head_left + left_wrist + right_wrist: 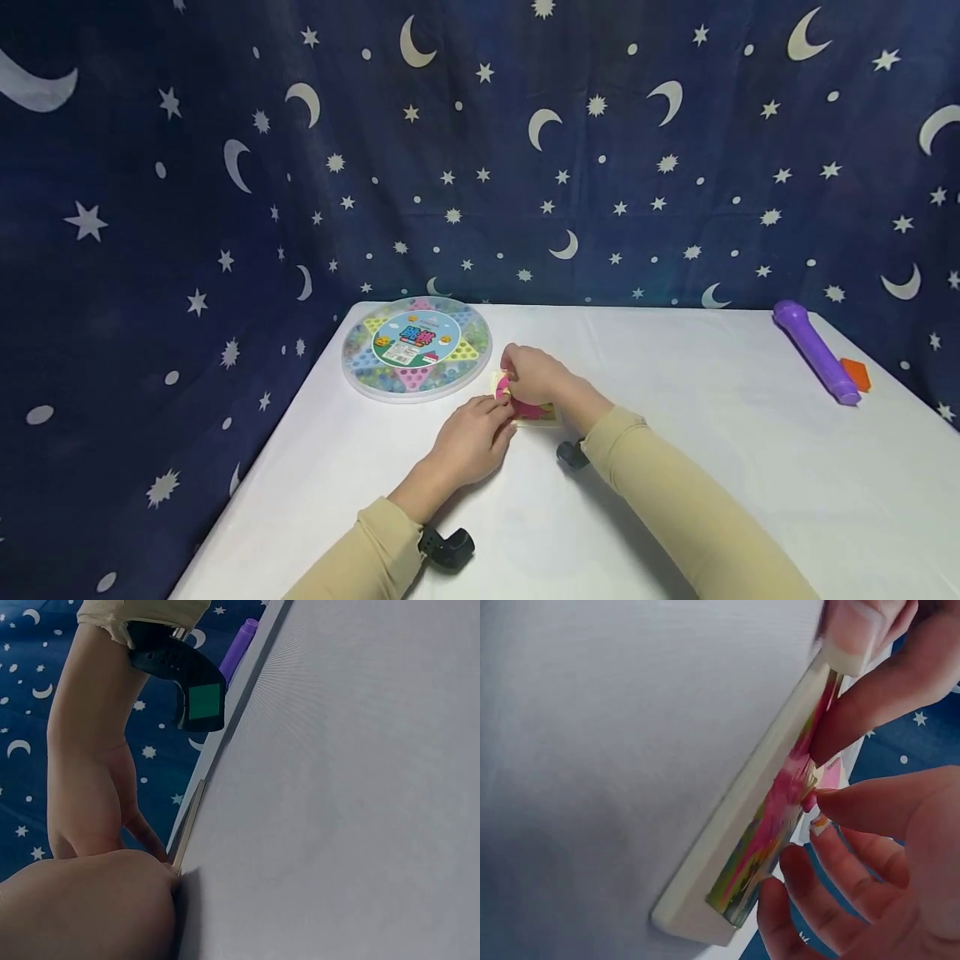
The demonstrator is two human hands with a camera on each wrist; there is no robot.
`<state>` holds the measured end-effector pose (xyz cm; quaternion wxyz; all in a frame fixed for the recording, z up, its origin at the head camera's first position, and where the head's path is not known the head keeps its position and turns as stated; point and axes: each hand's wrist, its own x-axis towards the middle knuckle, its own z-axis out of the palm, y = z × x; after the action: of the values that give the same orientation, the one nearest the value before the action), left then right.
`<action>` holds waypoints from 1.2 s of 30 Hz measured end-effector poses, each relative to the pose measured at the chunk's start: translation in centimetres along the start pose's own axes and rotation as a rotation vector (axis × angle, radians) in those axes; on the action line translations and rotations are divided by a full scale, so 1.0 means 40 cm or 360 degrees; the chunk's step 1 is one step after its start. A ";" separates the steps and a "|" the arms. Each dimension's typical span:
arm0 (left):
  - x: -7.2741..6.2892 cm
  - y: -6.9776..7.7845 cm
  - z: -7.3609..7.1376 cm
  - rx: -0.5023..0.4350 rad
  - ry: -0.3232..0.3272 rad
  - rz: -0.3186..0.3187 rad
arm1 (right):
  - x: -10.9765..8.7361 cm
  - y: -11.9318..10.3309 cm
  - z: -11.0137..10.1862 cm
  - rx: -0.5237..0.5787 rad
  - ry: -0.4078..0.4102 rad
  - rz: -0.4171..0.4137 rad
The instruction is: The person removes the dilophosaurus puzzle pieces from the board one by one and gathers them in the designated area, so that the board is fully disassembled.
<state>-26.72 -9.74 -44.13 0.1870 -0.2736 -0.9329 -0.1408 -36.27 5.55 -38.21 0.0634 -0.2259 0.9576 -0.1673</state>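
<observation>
A small pale puzzle board [534, 414] with a pink and green picture lies flat on the table. My left hand [471, 437] holds it at its left side, thumb against the edge and a finger over the picture. My right hand [536, 377] is above the board, and in the right wrist view its thumb and fingers pinch a small pink puzzle piece [831, 777] close to the picture. Most of that piece is hidden by the fingers. In the left wrist view the board [189, 825] shows only as a thin edge beyond the left hand.
Behind the left hand lies a round, clear-lidded Chinese checkers set [416, 346]. A purple microphone-shaped tube [817, 354] and an orange flat piece [856, 375] lie at the far right. The white-covered table [712, 433] meets a dark blue curtain [510, 150] with moons and stars.
</observation>
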 end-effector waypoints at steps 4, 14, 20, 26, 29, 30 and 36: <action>0.000 0.000 -0.006 -0.0020 0.0003 0.0004 | 0.002 -0.001 -0.011 -0.0003 0.0005 -0.0001; 0.002 -0.004 -0.004 -0.0016 -0.0011 -0.0003 | -0.003 0.031 -0.026 0.0172 -0.0018 -0.0031; -0.002 0.005 -0.007 -0.0019 -0.0065 -0.0051 | -0.023 0.082 -0.062 0.0325 -0.0018 -0.0009; -0.004 0.003 -0.004 -0.0018 -0.0058 -0.0074 | -0.026 0.170 -0.107 0.0347 0.0016 0.0154; -0.002 0.000 -0.003 -0.0004 -0.0032 -0.0062 | -0.028 0.199 -0.110 0.0316 0.0015 0.0257; -0.001 -0.001 -0.002 -0.0001 -0.0021 -0.0054 | -0.029 0.205 -0.110 0.0299 0.0015 0.0278; 0.001 -0.003 -0.003 -0.0014 -0.0003 -0.0033 | -0.034 0.221 -0.100 0.0254 0.0018 0.0347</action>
<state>-26.79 -9.88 -44.03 0.1835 -0.2650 -0.9352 -0.1465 -39.50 14.78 -37.48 0.0934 -0.1139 0.9605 -0.2363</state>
